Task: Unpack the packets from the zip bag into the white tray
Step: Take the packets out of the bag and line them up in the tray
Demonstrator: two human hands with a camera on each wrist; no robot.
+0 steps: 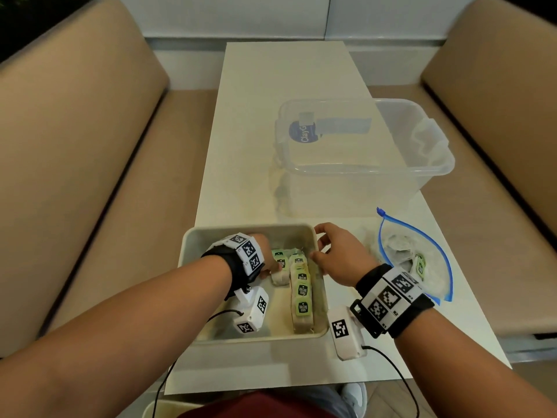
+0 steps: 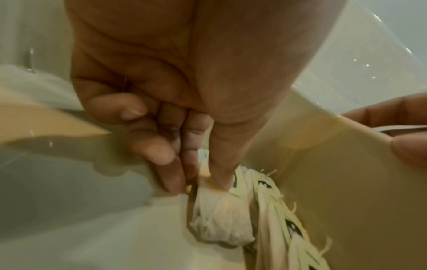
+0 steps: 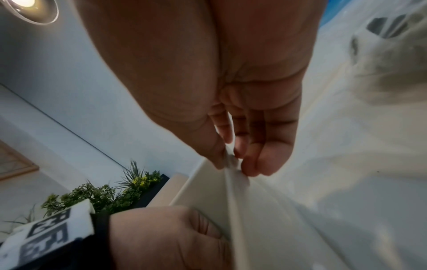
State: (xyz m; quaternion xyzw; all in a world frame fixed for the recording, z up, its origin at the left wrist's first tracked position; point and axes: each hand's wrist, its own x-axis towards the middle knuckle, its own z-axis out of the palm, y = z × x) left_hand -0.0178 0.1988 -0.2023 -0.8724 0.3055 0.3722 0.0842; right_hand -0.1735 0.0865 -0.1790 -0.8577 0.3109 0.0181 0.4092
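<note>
The white tray [image 1: 184, 251] sits at the table's near edge and holds a row of tea bag packets [image 1: 302, 292] with green tags along its right side. My left hand [image 1: 272, 268] reaches into the tray; its thumb and fingers pinch one packet [image 2: 221, 224] next to the row [image 2: 277, 219]. My right hand [image 1: 318, 245] grips the tray's right rim [image 3: 233, 191] between thumb and fingers [image 3: 265, 160]. The zip bag [image 1: 422, 257], with a blue zip, lies open on the table right of the tray with a few packets inside.
A clear plastic tub [image 1: 361, 146] stands behind the tray and bag, in the middle of the narrow white table [image 1: 271, 86]. Tan bench seats [image 1: 75, 176] flank the table on both sides. Wrist camera cables hang off the near edge.
</note>
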